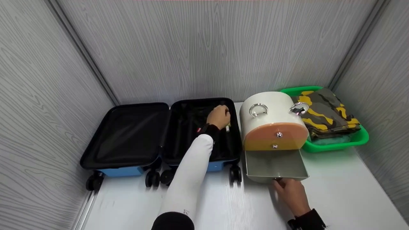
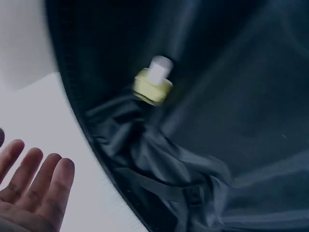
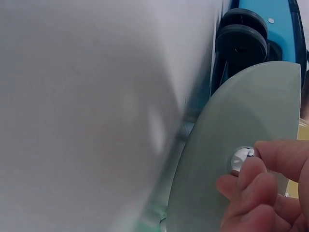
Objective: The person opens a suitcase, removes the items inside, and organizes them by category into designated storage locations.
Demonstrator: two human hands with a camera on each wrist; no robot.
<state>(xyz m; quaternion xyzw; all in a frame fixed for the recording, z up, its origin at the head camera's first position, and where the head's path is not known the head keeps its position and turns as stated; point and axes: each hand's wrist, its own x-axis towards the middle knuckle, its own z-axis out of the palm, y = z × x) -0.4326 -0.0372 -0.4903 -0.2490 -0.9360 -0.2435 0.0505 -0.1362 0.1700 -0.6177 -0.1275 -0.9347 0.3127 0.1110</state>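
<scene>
A: Head view first, biggest item: open blue hard-shell suitcase with black lining (image 1: 127, 137), lying flat on the white table (image 1: 335, 179), both halves up, wheels toward the person.
B: Next?
A: White rounded drawer box with peach-yellow fronts (image 1: 271, 121), just right of the suitcase. Its grey-green bottom drawer (image 1: 274, 164) is pulled out. Behind it, a green plastic tray (image 1: 361, 137) holding folded camouflage cloth (image 1: 326, 115).
B: Hands?
A: Left hand (image 1: 219, 116), white sleeve, reaches into the suitcase's right half. Left wrist view shows its fingers (image 2: 36, 183) straight and spread, gripping nothing.
B: Anything near it?
A: Small pale-yellow bottle with white cap (image 2: 153, 82), lying on the black lining beside the suitcase wall, apart from the fingers.
B: Right hand?
A: Right hand (image 1: 290, 191) sits at the drawer front. Right wrist view: fingertips (image 3: 251, 179) pinch the drawer's small round silver knob (image 3: 241, 157).
</scene>
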